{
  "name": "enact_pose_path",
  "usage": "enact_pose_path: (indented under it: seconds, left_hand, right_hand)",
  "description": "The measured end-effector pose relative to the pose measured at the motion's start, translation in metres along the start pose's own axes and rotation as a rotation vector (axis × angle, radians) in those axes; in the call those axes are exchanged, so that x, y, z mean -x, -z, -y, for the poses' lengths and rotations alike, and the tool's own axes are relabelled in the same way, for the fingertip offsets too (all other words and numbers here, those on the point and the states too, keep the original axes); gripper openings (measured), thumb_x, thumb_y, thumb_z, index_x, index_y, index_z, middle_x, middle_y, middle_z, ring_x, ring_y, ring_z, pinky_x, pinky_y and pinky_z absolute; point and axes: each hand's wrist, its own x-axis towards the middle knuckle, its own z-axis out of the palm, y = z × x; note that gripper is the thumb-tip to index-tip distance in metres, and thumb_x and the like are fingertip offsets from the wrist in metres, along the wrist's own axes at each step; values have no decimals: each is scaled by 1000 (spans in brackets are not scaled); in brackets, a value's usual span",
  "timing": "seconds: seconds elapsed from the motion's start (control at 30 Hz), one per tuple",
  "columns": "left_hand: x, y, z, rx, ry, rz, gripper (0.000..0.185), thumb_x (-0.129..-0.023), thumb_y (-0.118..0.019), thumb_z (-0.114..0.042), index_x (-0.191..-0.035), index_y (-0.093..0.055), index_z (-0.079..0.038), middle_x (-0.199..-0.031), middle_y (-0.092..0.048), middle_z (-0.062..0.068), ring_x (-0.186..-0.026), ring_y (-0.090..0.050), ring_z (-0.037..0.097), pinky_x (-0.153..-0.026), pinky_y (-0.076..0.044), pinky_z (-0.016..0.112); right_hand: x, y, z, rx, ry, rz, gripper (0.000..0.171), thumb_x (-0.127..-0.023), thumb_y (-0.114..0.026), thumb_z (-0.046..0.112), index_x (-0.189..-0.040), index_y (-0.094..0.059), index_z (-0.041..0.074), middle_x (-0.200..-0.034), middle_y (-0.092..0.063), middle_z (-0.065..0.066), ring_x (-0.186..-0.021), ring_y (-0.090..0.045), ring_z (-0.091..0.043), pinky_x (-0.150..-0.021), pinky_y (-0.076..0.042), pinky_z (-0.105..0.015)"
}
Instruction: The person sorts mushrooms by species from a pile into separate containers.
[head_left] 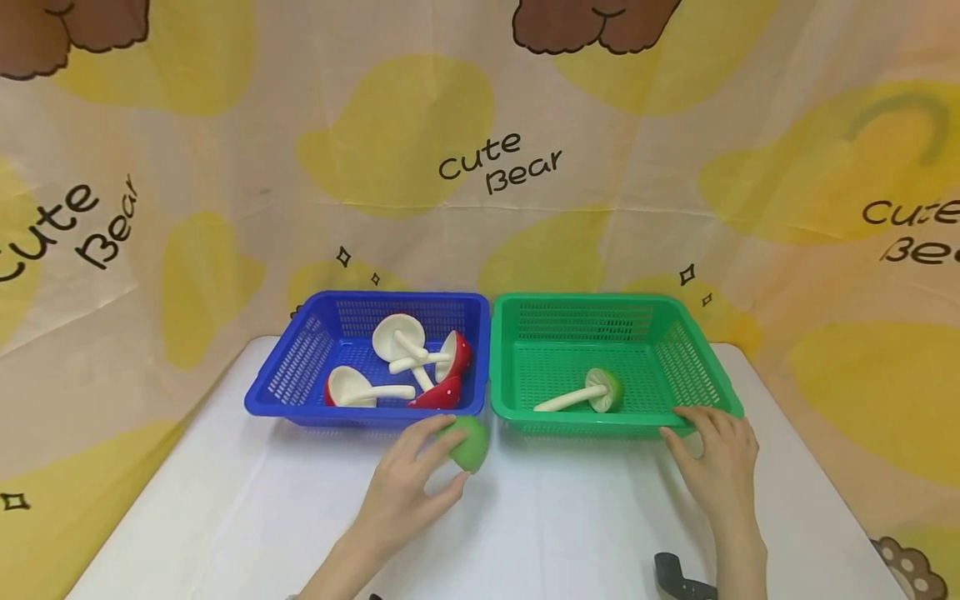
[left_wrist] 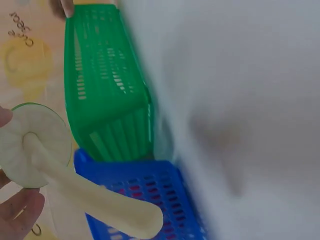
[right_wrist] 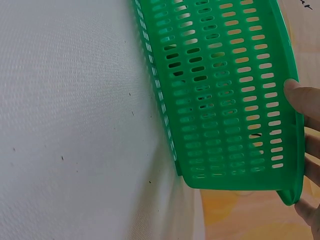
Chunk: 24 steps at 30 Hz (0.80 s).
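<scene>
My left hand (head_left: 411, 479) pinches a toy mushroom with a green cap (head_left: 470, 444) by its cap, in front of the gap between the two baskets. In the left wrist view its pale stem (left_wrist: 95, 197) points away from the fingers, overlapping the blue basket (left_wrist: 142, 192). At the front right corner of the green basket (head_left: 585, 419), my right hand (head_left: 720, 458) grips the rim. In the right wrist view the thumb (right_wrist: 304, 97) lies outside the rim with fingers beyond it. Another green-capped mushroom (head_left: 609, 392) lies inside the green basket.
Several red-capped toy mushrooms (head_left: 452, 357) lie in the blue basket, which stands beside the green one on a white table (head_left: 562, 517). A patterned cloth (head_left: 390, 133) hangs behind. A dark curved object (head_left: 675, 577) is near the right forearm.
</scene>
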Motion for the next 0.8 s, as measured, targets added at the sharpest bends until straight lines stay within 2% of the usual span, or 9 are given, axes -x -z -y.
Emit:
enact_pose_path:
  seconds: [0.3,0.57,0.8]
  left_hand:
    - [-38,-12,-17,64,-129,69,49,-75,-78,-24,-120,-61,-20,-125,-59,3,-113,-58,18,-88,-56,36]
    - [-74,-17,-24,44,-257,88,47,-76,-78,-28,-119,-61,-20,-123,-60,5,-112,-60,19,-91,-55,33]
    - [-108,-21,-21,50,-304,126,41,-80,-74,-30,-117,-62,-18,-121,-61,5,-109,-62,20,-90,-54,31]
  right_hand:
    - [0,0,2,1,2,-4,33,-78,-75,10,-108,-64,3,-113,-60,-22,-113,-44,-42,-113,-13,-66]
    - [0,-1,2,9,-2,-2,33,-78,-76,11,-108,-65,4,-114,-61,-22,-112,-45,-41,-112,-15,-66]
    - [0,-1,1,14,-7,1,32,-79,-75,12,-108,-65,4,-114,-60,-21,-113,-45,-41,-111,-16,-66]
